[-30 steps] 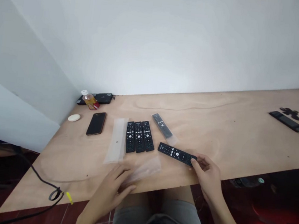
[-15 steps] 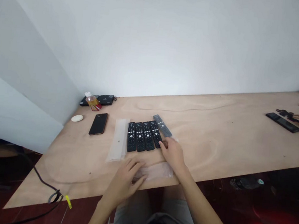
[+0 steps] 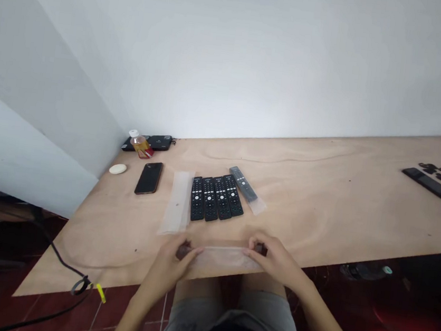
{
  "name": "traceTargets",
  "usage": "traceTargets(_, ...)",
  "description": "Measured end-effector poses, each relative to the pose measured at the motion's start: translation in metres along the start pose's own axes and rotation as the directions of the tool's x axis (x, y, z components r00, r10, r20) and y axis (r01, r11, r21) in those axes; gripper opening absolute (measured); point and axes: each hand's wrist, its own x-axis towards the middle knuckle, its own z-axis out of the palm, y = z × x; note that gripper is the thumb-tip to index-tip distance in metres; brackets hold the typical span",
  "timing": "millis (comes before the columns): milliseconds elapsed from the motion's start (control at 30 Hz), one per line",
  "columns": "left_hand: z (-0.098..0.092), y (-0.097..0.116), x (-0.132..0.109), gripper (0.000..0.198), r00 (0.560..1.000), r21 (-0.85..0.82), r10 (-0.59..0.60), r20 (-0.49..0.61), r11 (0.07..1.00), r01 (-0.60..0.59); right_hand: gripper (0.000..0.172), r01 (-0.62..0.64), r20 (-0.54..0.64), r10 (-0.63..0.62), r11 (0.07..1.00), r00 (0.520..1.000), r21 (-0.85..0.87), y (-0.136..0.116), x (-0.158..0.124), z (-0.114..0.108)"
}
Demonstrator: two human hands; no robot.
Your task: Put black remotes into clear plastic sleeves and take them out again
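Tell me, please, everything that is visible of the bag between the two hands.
The bag is long, narrow and whitish, translucent like thin plastic. It looks flat, with nothing visible inside, though blur hides detail. It stretches crosswise at the near edge of the table; whether they touch is unclear. The left hand pinches its left end, the right hand its right end.

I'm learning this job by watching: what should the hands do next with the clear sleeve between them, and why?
I'd probably lay the clear sleeve flat on the other sleeve. The left hand and right hand are at its two ends, and no remote shows inside it; the other one lies flat beside the four bare remotes, offering a likely place.
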Motion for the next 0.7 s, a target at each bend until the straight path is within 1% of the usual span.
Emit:
traceTargets(67, -0.005, 0.000, 0.002, 0.031, 0.992, -0.160, -0.110, -0.061, 0.982, 0.099, 0.022, -0.063, 0.034, 0.060, 0.993, 0.998, 0.098, 0.002, -0.002, -0.004)
traceTargets(133, -0.005, 0.001, 0.003, 0.034, 0.971, -0.355, -0.198, -0.132, 0.924, 0.140, 0.025, -0.092, 0.052, 0.085, 0.984, 0.995, 0.155, 0.001, -0.003, -0.002)
traceTargets(167, -0.001, 0.002, 0.004, 0.041, 0.958, -0.456, -0.230, -0.174, 0.880, 0.129, 0.027, -0.106, 0.048, 0.099, 0.976, 0.994, 0.193, -0.001, -0.004, 0.002)
traceTargets(233, 0.010, 0.007, 0.004, 0.060, 0.934, -0.622, -0.266, -0.237, 0.780, 0.064, 0.034, -0.141, 0.020, 0.142, 0.940, 0.990, 0.309, -0.006, -0.003, 0.015)
traceTargets(267, 0.018, 0.011, 0.004, 0.067, 0.930, -0.678, -0.272, -0.249, 0.734, 0.033, 0.037, -0.155, -0.004, 0.169, 0.914, 0.986, 0.374, -0.009, -0.002, 0.023)
traceTargets(333, 0.031, 0.019, 0.004, 0.069, 0.930, -0.734, -0.281, -0.235, 0.679, 0.020, 0.040, -0.165, -0.041, 0.207, 0.871, 0.978, 0.463, -0.017, 0.000, 0.042)
traceTargets(400, 0.035, 0.025, 0.009, 0.067, 0.926, -0.734, -0.305, -0.222, 0.677, 0.047, 0.038, -0.164, -0.023, 0.200, 0.858, 0.980, 0.486, -0.023, 0.002, 0.057)
traceTargets(433, 0.032, 0.026, 0.014, 0.068, 0.918, -0.720, -0.319, -0.235, 0.691, 0.056, 0.035, -0.162, -0.006, 0.188, 0.863, 0.982, 0.479, -0.026, 0.002, 0.062)
traceTargets(467, 0.026, 0.025, 0.020, 0.070, 0.909, -0.698, -0.325, -0.260, 0.714, 0.055, 0.033, -0.158, 0.003, 0.176, 0.872, 0.984, 0.463, -0.028, 0.003, 0.065)
traceTargets(533, 0.006, 0.017, 0.039, 0.077, 0.895, -0.631, -0.298, -0.332, 0.776, 0.025, 0.029, -0.133, -0.016, 0.153, 0.902, 0.988, 0.410, -0.028, 0.005, 0.065)
traceTargets(633, -0.025, -0.006, 0.073, 0.079, 0.894, -0.415, -0.166, -0.417, 0.909, -0.025, 0.027, -0.064, -0.086, 0.094, 0.952, 0.992, 0.300, -0.024, 0.011, 0.057)
traceTargets(667, -0.031, -0.014, 0.083, 0.075, 0.896, -0.291, -0.120, -0.428, 0.957, -0.011, 0.027, -0.039, -0.107, 0.070, 0.963, 0.992, 0.266, -0.022, 0.013, 0.054)
traceTargets(700, -0.036, -0.023, 0.092, 0.067, 0.894, -0.126, -0.067, -0.444, 0.992, 0.012, 0.028, -0.018, -0.128, 0.050, 0.971, 0.990, 0.238, -0.021, 0.016, 0.051)
